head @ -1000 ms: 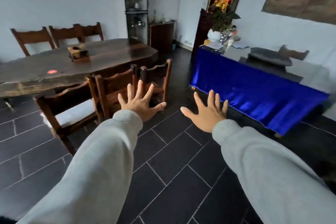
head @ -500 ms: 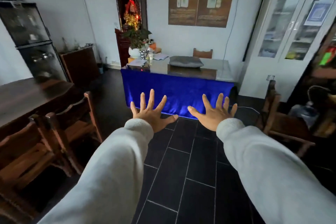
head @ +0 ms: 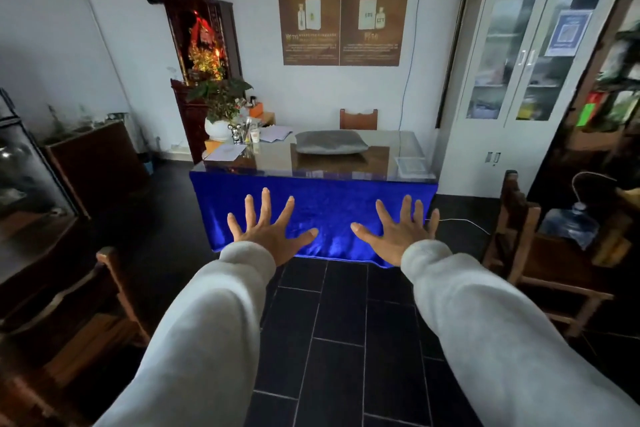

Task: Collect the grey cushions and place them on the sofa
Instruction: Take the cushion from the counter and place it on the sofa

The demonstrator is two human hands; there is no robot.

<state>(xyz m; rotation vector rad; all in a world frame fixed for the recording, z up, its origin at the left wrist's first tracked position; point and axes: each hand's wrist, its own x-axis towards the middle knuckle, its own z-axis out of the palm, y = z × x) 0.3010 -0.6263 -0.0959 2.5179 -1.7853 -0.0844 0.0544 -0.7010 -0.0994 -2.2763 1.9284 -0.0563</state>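
A grey cushion point(head: 330, 142) lies flat on the glass-topped desk point(head: 408, 146) straight ahead, which is draped in a blue cloth. Both my arms stretch forward in light grey sleeves. My left hand point(head: 268, 230) and my right hand point(head: 398, 230) are held palm down with fingers spread, holding nothing, in front of the blue cloth and well short of the cushion. No sofa is in view.
Wooden chairs stand at left point(head: 69, 315) and right point(head: 540, 253), with dark tiled floor point(head: 346, 340) between them. Papers, a potted plant point(head: 221, 107) and small items crowd the desk's left end. A white glass cabinet point(head: 519, 59) and a water jug point(head: 571, 224) are at right.
My view has swung right from the long dining table to face the blue-draped desk, which now looks nearer. Both hands stay spread and empty, now further apart.
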